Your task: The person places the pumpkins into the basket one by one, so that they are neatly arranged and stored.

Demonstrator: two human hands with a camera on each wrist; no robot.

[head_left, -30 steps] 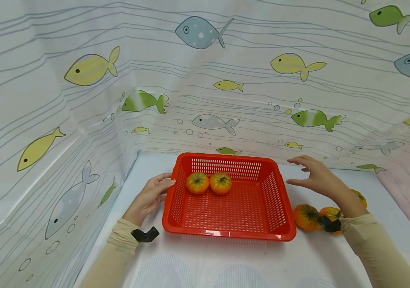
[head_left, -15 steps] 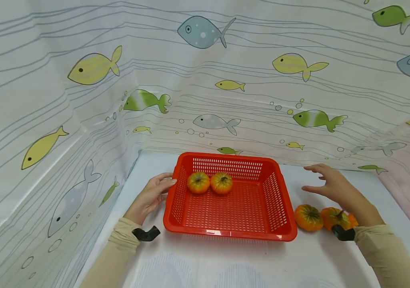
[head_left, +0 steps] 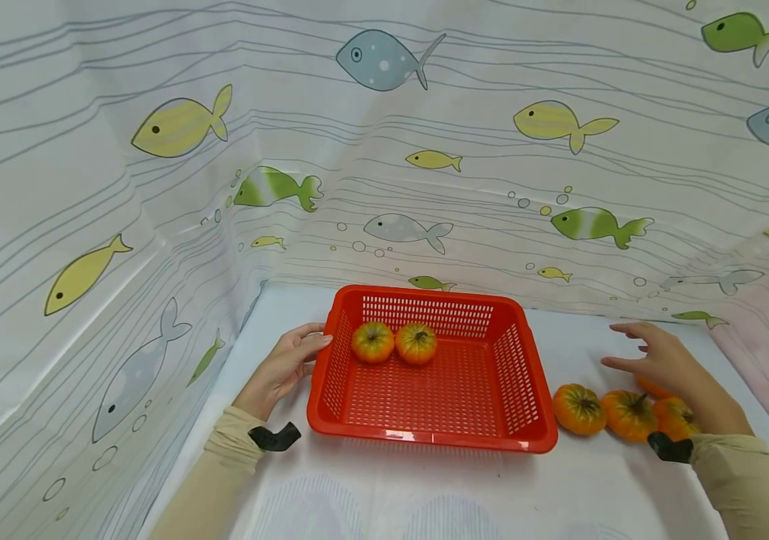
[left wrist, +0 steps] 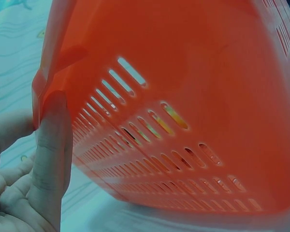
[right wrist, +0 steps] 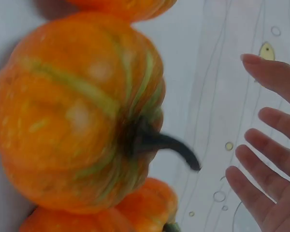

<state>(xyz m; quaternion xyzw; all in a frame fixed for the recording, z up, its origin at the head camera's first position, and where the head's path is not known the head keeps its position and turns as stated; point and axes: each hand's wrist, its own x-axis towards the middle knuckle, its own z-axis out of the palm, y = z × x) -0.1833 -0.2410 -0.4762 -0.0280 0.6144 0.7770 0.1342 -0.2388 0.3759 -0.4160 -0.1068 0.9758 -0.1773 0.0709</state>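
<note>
A red plastic basket (head_left: 431, 438) with slotted walls stands mid-table, holding two small orange pumpkins, a left one (head_left: 373, 343) and a right one (head_left: 416, 343). My left hand (head_left: 286, 369) pinches the basket's left rim between thumb and fingers; the left wrist view shows the rim (left wrist: 44, 79) in that grip. Beyond the basket's right side, my right hand (head_left: 661, 361) hovers with fingers spread and holds nothing. Below and around it sit several more pumpkins, among them one by the basket (head_left: 579, 409) and a stemmed one (head_left: 630, 415), which looms large in the right wrist view (right wrist: 82, 116).
A white tabletop (head_left: 370, 495) carries everything. Fish-printed curtains (head_left: 425, 127) rise behind the table and along both sides. One pumpkin (head_left: 674, 418) lies partly behind the right wrist.
My right hand has moved right and slightly toward me, away from the basket and over the loose pumpkins. The left hand and basket stay put.
</note>
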